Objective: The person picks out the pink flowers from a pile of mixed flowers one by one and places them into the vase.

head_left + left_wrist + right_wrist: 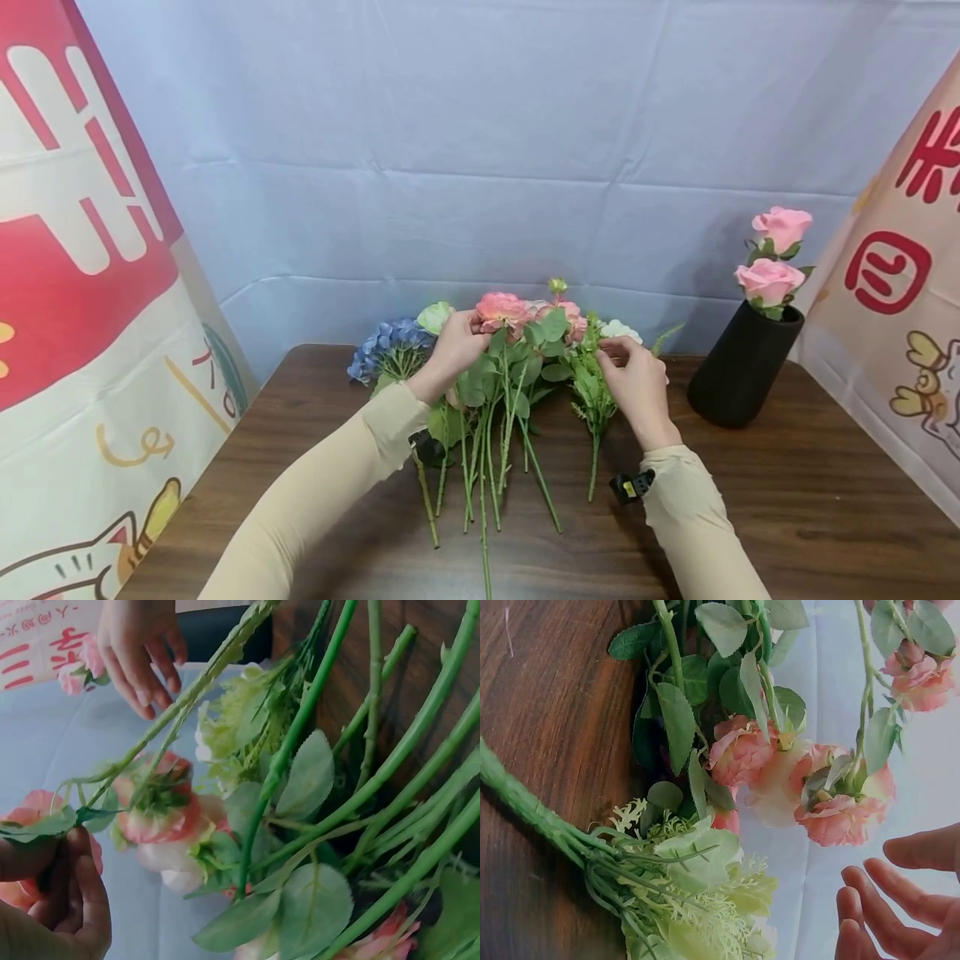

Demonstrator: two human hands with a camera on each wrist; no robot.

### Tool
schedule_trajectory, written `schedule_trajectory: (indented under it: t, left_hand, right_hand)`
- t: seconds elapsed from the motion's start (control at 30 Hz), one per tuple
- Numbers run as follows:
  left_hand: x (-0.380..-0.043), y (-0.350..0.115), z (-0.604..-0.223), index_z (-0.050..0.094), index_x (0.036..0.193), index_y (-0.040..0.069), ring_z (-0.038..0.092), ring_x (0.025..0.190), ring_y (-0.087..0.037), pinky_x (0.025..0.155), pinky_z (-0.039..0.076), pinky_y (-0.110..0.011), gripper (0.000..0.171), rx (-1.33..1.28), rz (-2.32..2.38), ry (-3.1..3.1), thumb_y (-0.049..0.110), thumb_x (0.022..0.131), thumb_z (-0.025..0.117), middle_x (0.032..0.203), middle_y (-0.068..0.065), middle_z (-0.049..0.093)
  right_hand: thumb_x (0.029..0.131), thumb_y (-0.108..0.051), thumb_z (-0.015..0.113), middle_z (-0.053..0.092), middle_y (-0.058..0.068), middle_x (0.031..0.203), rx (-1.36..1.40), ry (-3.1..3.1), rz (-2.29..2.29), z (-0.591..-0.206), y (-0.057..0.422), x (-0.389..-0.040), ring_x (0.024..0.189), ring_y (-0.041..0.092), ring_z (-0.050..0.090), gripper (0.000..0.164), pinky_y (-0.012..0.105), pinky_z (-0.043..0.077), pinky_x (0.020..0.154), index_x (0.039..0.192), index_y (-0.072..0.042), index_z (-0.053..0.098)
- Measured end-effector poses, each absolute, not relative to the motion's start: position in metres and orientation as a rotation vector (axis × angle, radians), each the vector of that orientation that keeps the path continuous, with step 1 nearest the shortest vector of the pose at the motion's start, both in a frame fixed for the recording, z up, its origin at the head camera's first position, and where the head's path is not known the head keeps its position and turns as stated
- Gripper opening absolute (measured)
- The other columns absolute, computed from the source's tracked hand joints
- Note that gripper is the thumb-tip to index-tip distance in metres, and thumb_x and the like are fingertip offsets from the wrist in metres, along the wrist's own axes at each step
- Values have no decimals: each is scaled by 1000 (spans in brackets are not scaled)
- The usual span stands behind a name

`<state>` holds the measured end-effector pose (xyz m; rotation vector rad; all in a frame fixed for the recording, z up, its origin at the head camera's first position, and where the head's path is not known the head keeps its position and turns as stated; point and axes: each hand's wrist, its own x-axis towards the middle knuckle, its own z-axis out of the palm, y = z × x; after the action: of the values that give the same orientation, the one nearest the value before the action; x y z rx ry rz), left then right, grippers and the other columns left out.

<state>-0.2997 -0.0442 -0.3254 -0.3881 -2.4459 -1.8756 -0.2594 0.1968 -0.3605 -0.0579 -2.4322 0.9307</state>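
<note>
My left hand (456, 350) pinches a pink flower (501, 310) just under its bloom; the left wrist view shows thumb and fingers at its leaves and thin stem (146, 742). Its long stem slants down over the other stems. To the right, my right hand (633, 379) hovers by a bunch of white and green flowers (594, 392). Its fingers (889, 900) are spread and loosely bent, holding nothing, below a pair of pink blooms (844, 795) in the right wrist view. More pink blooms and round green leaves (480, 383) lie between the hands.
Left of the pile is a blue hydrangea (390, 348). A black vase (738, 371) with two pink roses (769, 282) stands at the right of the brown wooden table (825, 500). Green stems point toward the near edge. A pale blue cloth (487, 150) hangs behind.
</note>
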Motion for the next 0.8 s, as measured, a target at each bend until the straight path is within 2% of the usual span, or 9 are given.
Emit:
schedule_trajectory:
  t: [0.13,0.3,0.57,0.7,0.8]
  left_hand:
    - [-298,-43,-331,56,84,4,33,48,-7,44,27,-19,20,-349,-1869,-2416,-9,76,44,62,1,48]
    - [-295,-43,-333,60,95,1,36,50,-8,45,29,-20,27,-299,-1881,-2339,-10,75,44,67,-1,53]
    - [-290,-46,-337,59,107,3,33,50,-9,44,28,-21,37,-274,-1959,-2195,-10,76,44,86,-9,63]
    - [-286,-48,-338,60,107,3,33,47,-9,42,28,-20,37,-310,-1960,-2099,-10,76,44,90,-12,65]
    - [-285,-49,-338,60,105,0,40,51,-10,43,30,-20,36,-343,-1951,-2014,-13,76,44,92,-15,65]
  right_hand:
    - [85,-23,56,67,8,91,-30,-2419,938,-360,194,-259,79,24,63,21,40,43,69,101,-11,64]
    - [85,-23,56,67,10,92,19,-2416,950,-357,189,-260,79,24,63,21,38,47,65,101,-10,64]
    - [86,-24,57,66,9,91,61,-2410,982,-355,179,-260,77,23,61,21,37,47,61,102,-11,64]
    - [86,-25,57,67,8,90,85,-2389,975,-353,174,-259,76,23,61,21,37,46,63,100,-12,64]
    - [86,-28,56,67,7,89,101,-2382,971,-350,169,-258,78,22,61,22,38,46,66,100,-13,65]
